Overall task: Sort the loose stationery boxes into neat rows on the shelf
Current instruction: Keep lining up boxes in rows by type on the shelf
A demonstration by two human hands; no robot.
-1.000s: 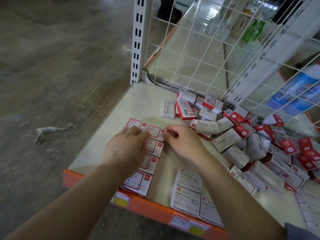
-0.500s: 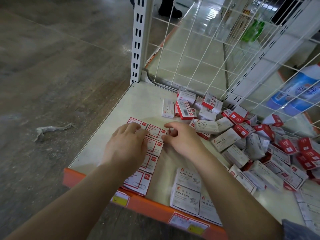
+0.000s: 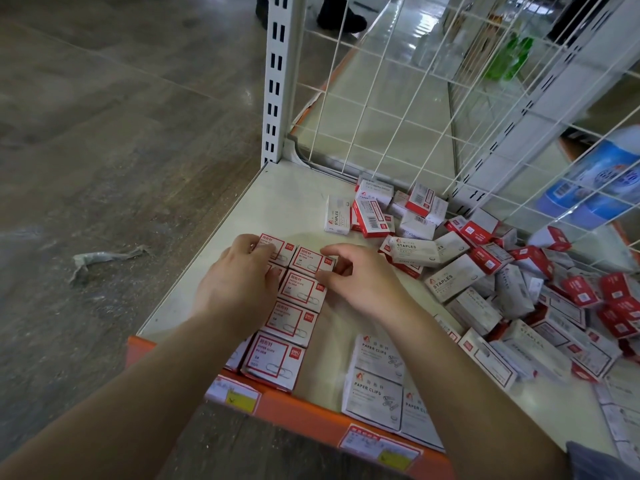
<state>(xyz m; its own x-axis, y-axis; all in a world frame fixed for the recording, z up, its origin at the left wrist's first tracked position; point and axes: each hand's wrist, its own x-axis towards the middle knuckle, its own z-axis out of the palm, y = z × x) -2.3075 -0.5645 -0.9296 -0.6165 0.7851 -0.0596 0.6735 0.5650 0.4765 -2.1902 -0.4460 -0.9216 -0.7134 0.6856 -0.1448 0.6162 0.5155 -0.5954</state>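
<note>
Both hands on the rows of paper-clip boxes

Left hand (image 3: pixel 239 282) lies flat, fingers relaxed, on the rows; right hand (image 3: pixel 360 278), fingers curled, pinches the farthest box (image 3: pixel 311 260).

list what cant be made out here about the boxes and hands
- Left column of red boxes, head view: mostly hidden under the left hand, so the count is unclear.
- Right hand: its curled fingers hide whatever they may pinch.
- Boxes in the loose pile: buried ones are hidden.
- Grey boxes: cut off by the right edge.
- Price labels: print too small.
</note>
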